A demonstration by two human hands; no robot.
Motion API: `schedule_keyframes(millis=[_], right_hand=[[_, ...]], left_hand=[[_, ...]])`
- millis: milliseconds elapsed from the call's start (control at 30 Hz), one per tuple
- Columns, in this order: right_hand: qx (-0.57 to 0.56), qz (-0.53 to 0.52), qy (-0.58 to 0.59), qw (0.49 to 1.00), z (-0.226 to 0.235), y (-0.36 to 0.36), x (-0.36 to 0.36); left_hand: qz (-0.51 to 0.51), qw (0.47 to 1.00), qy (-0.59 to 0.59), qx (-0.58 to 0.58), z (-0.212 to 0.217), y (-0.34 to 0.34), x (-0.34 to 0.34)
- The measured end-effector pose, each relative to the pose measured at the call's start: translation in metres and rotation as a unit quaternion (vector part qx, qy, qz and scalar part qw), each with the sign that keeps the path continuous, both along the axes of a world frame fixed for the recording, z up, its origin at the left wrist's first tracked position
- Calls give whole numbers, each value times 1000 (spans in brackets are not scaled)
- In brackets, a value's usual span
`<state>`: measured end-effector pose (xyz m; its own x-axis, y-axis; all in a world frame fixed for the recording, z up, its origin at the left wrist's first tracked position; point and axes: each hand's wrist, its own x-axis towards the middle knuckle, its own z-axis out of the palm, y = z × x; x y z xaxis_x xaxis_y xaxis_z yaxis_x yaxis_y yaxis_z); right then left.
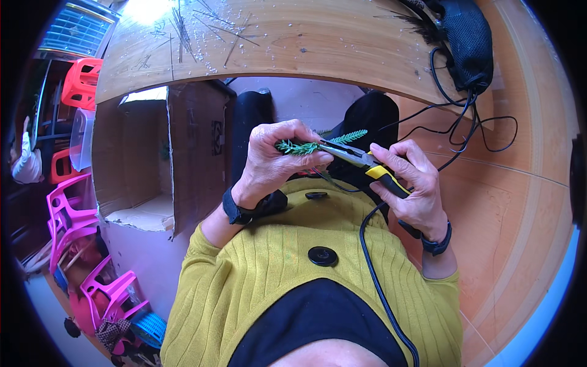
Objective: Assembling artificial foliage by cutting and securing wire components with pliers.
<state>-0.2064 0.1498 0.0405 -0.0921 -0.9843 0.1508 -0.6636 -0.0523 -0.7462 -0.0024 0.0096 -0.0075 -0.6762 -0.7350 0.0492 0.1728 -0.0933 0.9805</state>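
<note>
— What surrounds the wooden table (pixel 318 43)?

— Thin wire pieces (pixel 183 30) scattered on its top, a black mesh pouch (pixel 471 37) at its right end, an open cardboard box (pixel 153 165) beneath its left edge, pink plastic chairs (pixel 73 226) farther left.

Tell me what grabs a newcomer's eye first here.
At centre, the left hand pinches a small green sprig while the right hand grips yellow-handled pliers closed on it. Thin needles litter the wooden table above; pink plastic chairs stand far left.
</note>
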Motion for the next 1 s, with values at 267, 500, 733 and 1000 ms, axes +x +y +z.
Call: schedule_keyframes(millis=[267,500,733,1000], right_hand=[[-33,15,-25,999,-11,3,3],[-48,-28,-79,995,-22,10,24],[122,-63,-249,959,-11,11,23],[-36,-164,140,976,23,-62,-24]], left_hand=[[-24,999,45,-18,0,-2,1],[29,987,27,-156,-5,-6,-2],[53,989,-17,-138,-3,-1,0],[1,982,134,130,-4,-2,28]])
